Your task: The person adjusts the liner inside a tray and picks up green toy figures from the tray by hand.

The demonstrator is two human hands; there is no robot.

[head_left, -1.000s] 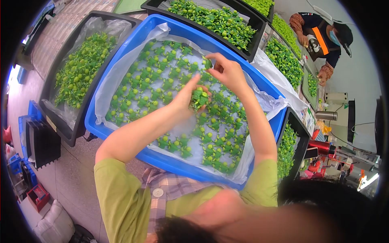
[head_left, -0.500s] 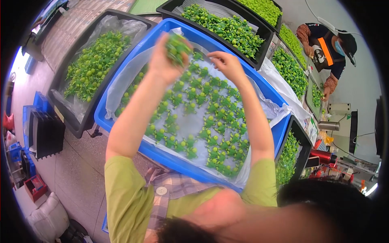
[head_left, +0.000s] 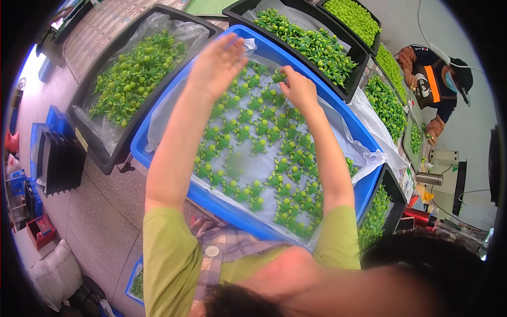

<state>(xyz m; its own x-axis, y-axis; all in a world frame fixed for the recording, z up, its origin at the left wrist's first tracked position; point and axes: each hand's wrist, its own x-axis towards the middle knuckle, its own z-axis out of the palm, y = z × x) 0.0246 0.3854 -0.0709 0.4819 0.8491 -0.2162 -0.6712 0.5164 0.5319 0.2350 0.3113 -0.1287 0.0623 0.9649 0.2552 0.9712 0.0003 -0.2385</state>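
Small leafy green pieces with round yellow-green centres (head_left: 260, 127) stand spread over a white sheet in a blue tray (head_left: 211, 199). My left hand (head_left: 217, 66) is above the tray's far left part. Its fingers are stretched out and slightly blurred, and no piece shows in it; its underside is partly hidden. Near the far side of the tray, my right hand (head_left: 299, 91) has thumb and fingers pinched on one small leafy green piece (head_left: 278, 77). Both forearms cover parts of the tray.
Black trays heaped with similar pieces stand to the left (head_left: 90, 140), at the far side (head_left: 355, 91) and to the right (head_left: 397, 199). A co-worker (head_left: 430, 79) bends over a green mat at right. Stacked black crates (head_left: 60, 161) stand on the floor at left.
My left hand held a clump of green pieces; now its fingers are extended and the clump is out of sight. My right hand now pinches a piece. The view has shifted slightly.
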